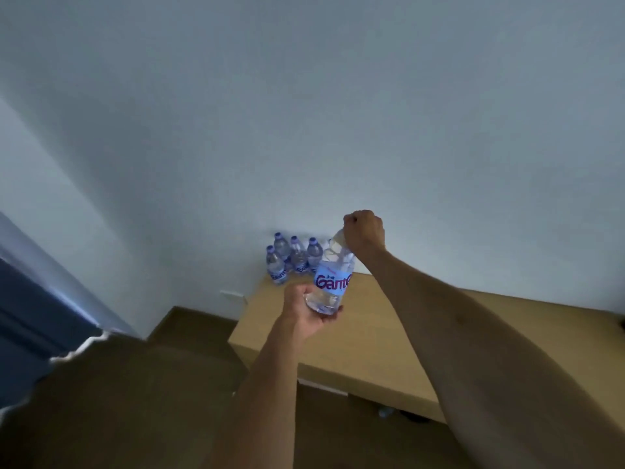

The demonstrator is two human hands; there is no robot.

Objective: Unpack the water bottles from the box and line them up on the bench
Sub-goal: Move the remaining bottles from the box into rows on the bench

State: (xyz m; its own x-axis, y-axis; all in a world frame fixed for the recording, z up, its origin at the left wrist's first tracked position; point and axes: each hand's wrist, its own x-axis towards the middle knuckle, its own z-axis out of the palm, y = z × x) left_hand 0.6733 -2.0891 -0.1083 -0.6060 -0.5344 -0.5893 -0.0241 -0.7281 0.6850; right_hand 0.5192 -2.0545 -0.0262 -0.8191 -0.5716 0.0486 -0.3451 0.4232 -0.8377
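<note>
1. The right hand (364, 231) is curled into a fist round the top of a clear water bottle (333, 282), so the cap is hidden inside the grip.
2. The left hand (309, 311) cups the bottom of the same bottle from below, fingers wrapped round its base.
3. The bottle is held up in the air between the two hands, tilted slightly, above the far left part of the counter (372, 333). It touches nothing but the hands.
4. Its label is pale blue with reddish-purple lettering, facing the camera.
5. A group of bottles (292, 258) stands upright at the far left corner of the counter, close against the wall (304, 113). They have blue caps and the same kind of label. At least four can be made out; the held bottle covers part of the group, so the full count cannot be told.
6. The standing bottles sit tight together, some touching, in what looks like two short rows.
7. The counter is light wood; its near edge runs across the lower middle of the view.
8. A brown cardboard box (118, 401) fills the lower left, close to the camera, with a torn pale edge along its upper left side.
9. Both forearms reach forward from the lower edge of the view, bare.
</note>
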